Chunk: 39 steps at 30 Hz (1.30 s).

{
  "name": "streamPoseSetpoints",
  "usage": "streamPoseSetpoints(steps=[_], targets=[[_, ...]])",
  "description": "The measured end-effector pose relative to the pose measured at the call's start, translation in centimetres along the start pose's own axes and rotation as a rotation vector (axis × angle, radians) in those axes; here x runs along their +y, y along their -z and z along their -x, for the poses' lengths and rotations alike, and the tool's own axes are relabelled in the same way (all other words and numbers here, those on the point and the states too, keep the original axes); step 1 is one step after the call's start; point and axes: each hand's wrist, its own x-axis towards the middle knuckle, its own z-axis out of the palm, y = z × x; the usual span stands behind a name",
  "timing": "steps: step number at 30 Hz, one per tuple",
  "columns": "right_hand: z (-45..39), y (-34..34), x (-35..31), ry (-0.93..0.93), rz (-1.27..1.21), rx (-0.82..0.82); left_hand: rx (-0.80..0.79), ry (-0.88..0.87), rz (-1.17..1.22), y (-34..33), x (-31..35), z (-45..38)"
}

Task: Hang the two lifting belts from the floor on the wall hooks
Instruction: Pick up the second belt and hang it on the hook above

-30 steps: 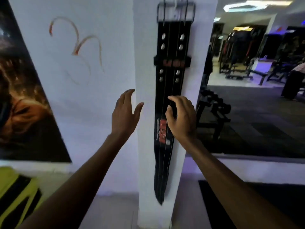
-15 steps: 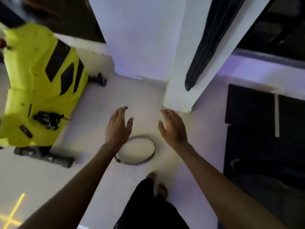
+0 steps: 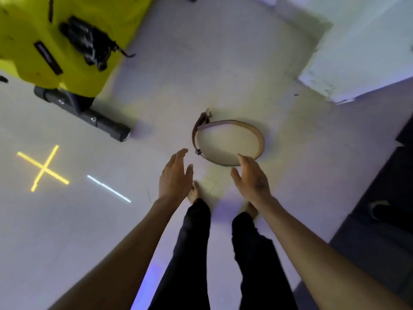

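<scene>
Pale floor (image 3: 223,63): coiled belt (image 3: 260,139), buckle unclear; left hand (image 3: 175,175), right hand (image 3: 251,177) spread, empty, prob. above it.

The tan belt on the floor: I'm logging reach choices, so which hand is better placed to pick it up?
Probably the right hand: its open fingers overlap the near rim of the tan belt. The left hand, also open and empty, hangs beside the coil, nearer its loose end.

**Around us on the gym floor**

At the upper left we see a yellow machine (image 3: 44,30) with black straps on it, resting on a dark tube foot (image 3: 89,118). A yellow cross of light (image 3: 43,167) and a white line (image 3: 108,188) lie on the pale floor (image 3: 223,63) at left. A white pillar base (image 3: 357,63) stands upper right, a dark mat (image 3: 384,220) along the right edge.
</scene>
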Motion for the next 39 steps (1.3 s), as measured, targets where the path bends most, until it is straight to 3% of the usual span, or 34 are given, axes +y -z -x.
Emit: streamPoseSetpoints(steps=[9, 13, 16, 21, 25, 30, 35, 39], targets=[[-20.5, -19.9, 1.1, -0.167, -0.112, -0.145, 0.000, 0.126, 0.077, -12.0, -13.7, -19.0], [-30.5, -28.0, 2.8, -0.302, -0.246, -0.132, 0.032, 0.185, 0.155, -19.5, -19.2, -25.9], [-35.4, -32.0, 3.2, -0.370, -0.337, -0.022, 0.032, 0.216, 0.178, -23.0, -22.7, -28.3], [-36.3, -34.3, 3.8, -0.302, -0.314, 0.065, 0.001, 0.279, 0.182, -24.2, -25.4, -26.5], [-31.4, -29.6, 2.9, -0.224, -0.329, -0.025, 0.013, 0.348, 0.335, -20.2, -23.3, -23.2], [-19.6, -18.1, 1.8, -0.120, -0.454, -0.218, -0.009, 0.310, 0.413, -12.5, -14.4, -17.3], [-6.9, -4.4, 0.5, -0.194, -0.629, -0.130, -0.113, 0.261, 0.524, -5.7, -3.1, -10.4], [3.4, 7.4, 0.6, -0.171, -0.771, 0.013, -0.166, 0.020, 0.591, -0.9, 8.9, -2.0]])
